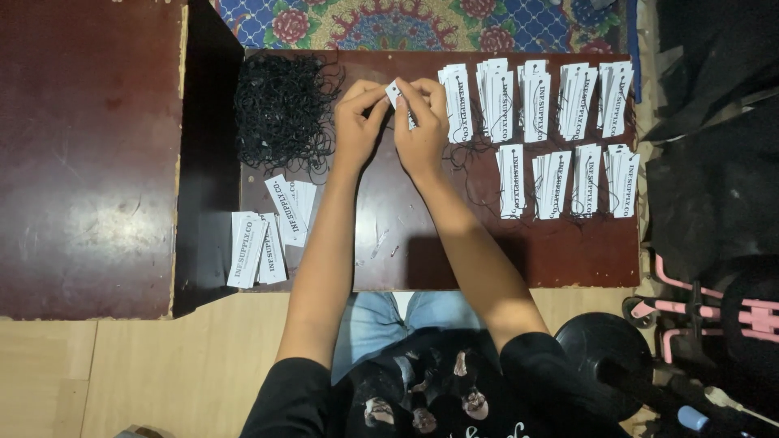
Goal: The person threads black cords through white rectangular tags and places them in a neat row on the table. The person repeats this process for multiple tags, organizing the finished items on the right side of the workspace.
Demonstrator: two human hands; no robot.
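1. While both hands meet over the far middle of the dark table, the left hand and right hand pinch one small white paper tag between their fingertips, closed on it.
2. That tag looks light and thin, stiff enough to keep flat yet easy to crease, so I judge the edges near its punched end the best place to grip.
3. Just left of the hands lies a tangled heap of black strings, soft, limp and likely to snag.
4. Right of them, strung tags lie in neat bundles; loose blank tags sit at the near left edge.
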